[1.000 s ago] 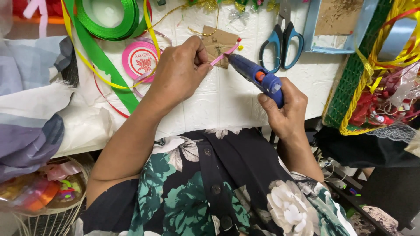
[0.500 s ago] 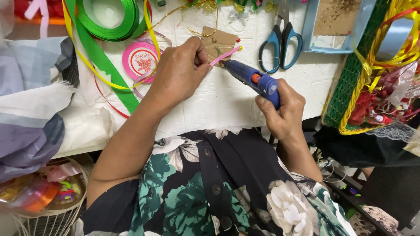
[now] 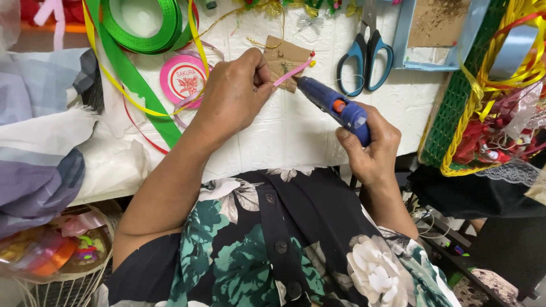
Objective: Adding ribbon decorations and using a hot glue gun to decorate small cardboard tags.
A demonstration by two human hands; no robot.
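- My left hand (image 3: 230, 96) is pinching a strip of pink ribbon (image 3: 293, 71) between closed fingertips, holding it over the brown card tag (image 3: 284, 57) lying on the white table (image 3: 284, 136)
- My right hand (image 3: 372, 150) is gripping a blue glue gun (image 3: 335, 105) – fingers wrapped shut round its handle, nozzle pointing at the ribbon's near end, just beside my left thumb
- Blue-handled scissors (image 3: 364, 57) are lying near the gun, just beyond it
- A pink ribbon spool (image 3: 182, 79) and a green ribbon roll (image 3: 145, 25) are crowding my left side – bare table is showing only between my wrists, toward the near edge
- A green basket (image 3: 449, 108) is hemming in the table's right edge
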